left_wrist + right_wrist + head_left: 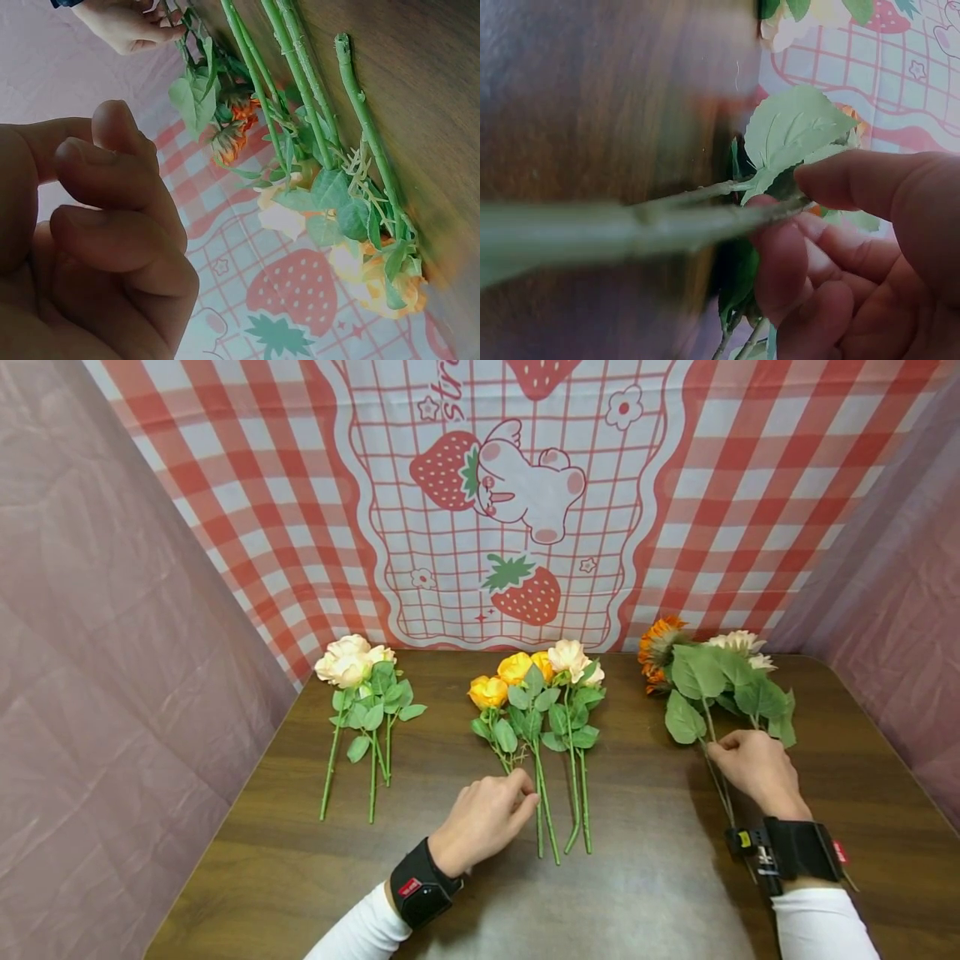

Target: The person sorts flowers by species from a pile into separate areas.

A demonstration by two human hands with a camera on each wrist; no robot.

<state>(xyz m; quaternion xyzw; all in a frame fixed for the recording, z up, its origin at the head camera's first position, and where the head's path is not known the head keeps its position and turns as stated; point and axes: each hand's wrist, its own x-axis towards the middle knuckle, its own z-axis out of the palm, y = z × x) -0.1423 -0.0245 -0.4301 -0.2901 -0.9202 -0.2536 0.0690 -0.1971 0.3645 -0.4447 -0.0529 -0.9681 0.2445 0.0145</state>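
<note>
At the right of the head view, my right hand (759,770) pinches a thin stem between thumb and fingertips, below large green leaves (696,670). Orange flowers (660,647) and white flowers (738,642) top this bunch. Close up in the right wrist view, the stem (667,231) runs out from between the fingers. My left hand (483,817) hovers at the lower stems of the middle bunch, fingers loosely curled and holding nothing. That bunch has yellow-orange roses (489,692) and pale peach roses (568,658), lying on the brown table (300,893).
Left of the middle bunch lie cream-peach roses (348,662) with green stems pointing toward me. A red-and-white checked cloth (277,485) with strawberries hangs behind the table. Pinkish curtains (97,652) close off both sides.
</note>
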